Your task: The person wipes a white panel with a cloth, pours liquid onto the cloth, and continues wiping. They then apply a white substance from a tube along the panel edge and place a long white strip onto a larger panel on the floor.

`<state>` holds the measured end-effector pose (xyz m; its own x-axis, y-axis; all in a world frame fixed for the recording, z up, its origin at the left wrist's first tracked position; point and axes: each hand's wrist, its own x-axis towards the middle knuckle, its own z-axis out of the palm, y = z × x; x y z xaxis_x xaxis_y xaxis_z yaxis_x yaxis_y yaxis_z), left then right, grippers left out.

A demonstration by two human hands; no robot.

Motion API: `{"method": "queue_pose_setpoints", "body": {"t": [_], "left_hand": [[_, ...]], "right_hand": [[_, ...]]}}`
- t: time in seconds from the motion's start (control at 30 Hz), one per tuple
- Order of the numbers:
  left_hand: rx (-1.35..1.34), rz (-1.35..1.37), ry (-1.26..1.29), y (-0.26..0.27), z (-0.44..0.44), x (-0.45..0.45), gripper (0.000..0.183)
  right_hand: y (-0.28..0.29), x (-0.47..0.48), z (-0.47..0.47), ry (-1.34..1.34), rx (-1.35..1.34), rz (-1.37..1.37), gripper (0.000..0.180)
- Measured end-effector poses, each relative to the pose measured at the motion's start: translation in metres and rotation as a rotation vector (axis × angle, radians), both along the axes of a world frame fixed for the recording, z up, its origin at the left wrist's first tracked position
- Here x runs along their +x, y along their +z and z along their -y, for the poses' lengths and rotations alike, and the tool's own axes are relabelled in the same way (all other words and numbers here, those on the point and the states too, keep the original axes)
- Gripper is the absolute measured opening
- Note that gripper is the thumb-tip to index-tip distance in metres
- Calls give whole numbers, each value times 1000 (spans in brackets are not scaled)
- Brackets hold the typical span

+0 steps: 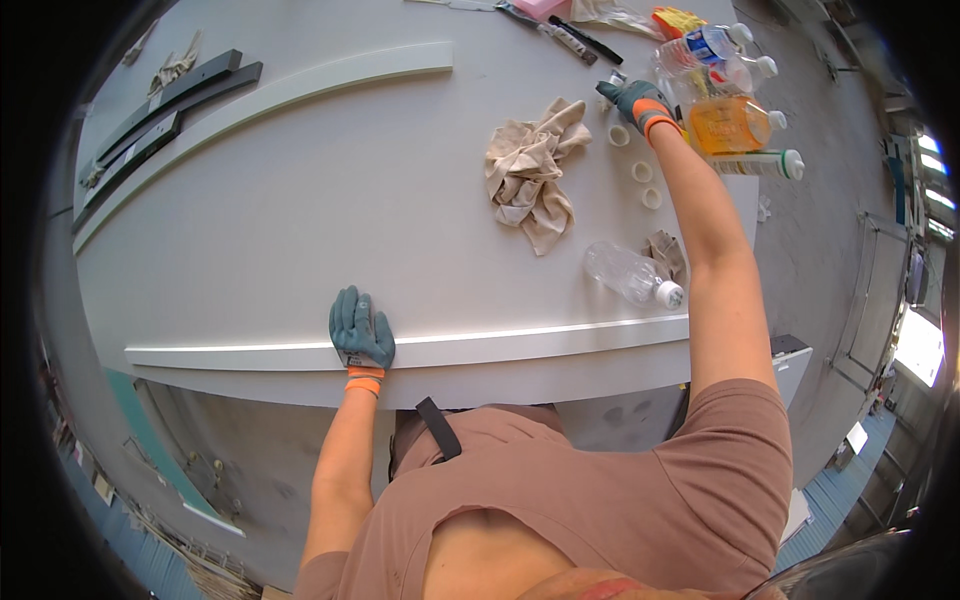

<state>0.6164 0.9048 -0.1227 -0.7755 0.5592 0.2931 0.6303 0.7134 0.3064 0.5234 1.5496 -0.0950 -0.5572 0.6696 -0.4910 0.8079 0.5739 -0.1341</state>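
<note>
My left hand (pixel 361 328), in a grey-green coated glove with an orange cuff, rests on a long white strip (pixel 510 346) along the near table edge. Its fingers lie beyond the strip on the tabletop. My right hand (pixel 639 103), gloved alike, reaches to the far right beside the bottles, at a small, partly hidden pale object (pixel 616 78); whether it grips this is unclear. Nearer than that hand, several white rings (pixel 641 172) stand in a row. A crumpled beige cloth (pixel 529 169) lies left of them. An empty clear plastic bottle (pixel 630 274) with a white cap lies near my right forearm.
At the right edge lie a bottle of orange liquid (pixel 726 125), clear bottles (pixel 694 51) and a white tube (pixel 757 163). A black marker (pixel 586 39) lies at the far side. Another white strip (pixel 360 71) and dark grey bars (pixel 172 97) lie at the far left.
</note>
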Motion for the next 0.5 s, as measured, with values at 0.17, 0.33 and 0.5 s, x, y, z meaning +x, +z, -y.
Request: {"method": "queue_pose_setpoints", "body": {"t": [0.17,0.33,0.5], "left_hand": [[10,-7,-24,0,-1,-2,44],[12,-3,-15,2,-4,-3,43],[9,0,6,3,0,0,41]], "right_hand": [[-13,-5,-18,-40,-90,-29,55],[4,2,-18,-72,19,-113,34],[93,18,17,-216,-528,-597,14]]}}
